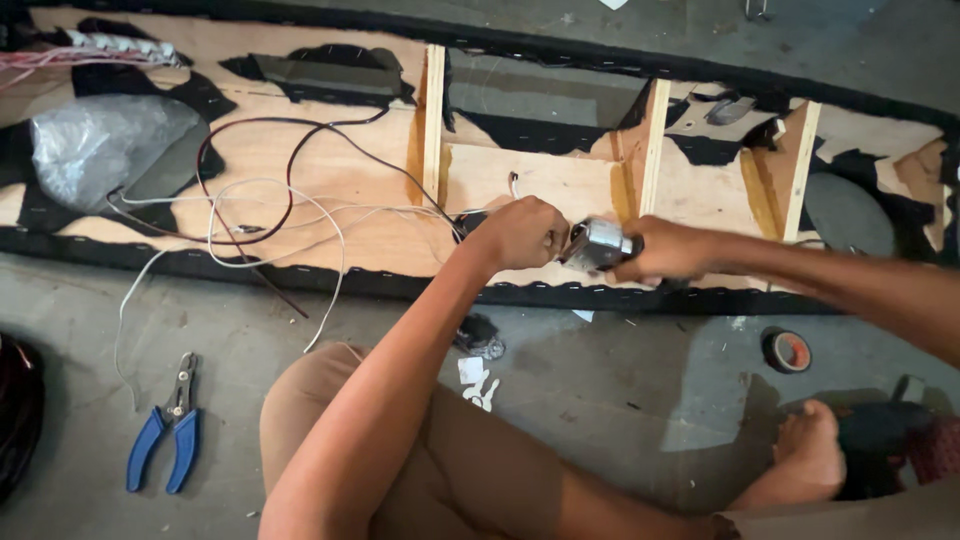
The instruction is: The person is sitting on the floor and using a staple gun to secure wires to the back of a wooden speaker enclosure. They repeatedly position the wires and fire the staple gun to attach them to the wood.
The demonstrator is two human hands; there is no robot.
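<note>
1. Centrally in the frame, the left hand (522, 233) is closing its grip on one end of a small shiny metal part (597, 243).
2. Opposite, the right hand (668, 250) is clamping its grip on the part's other end, just above a plywood panel (330, 170).
3. Loose white wires (270, 215) are trailing leftward across the panel.
4. Blue-handled pliers (165, 425) are lying lower left on the floor; a tape roll (787, 350) is sitting lower right.
</note>
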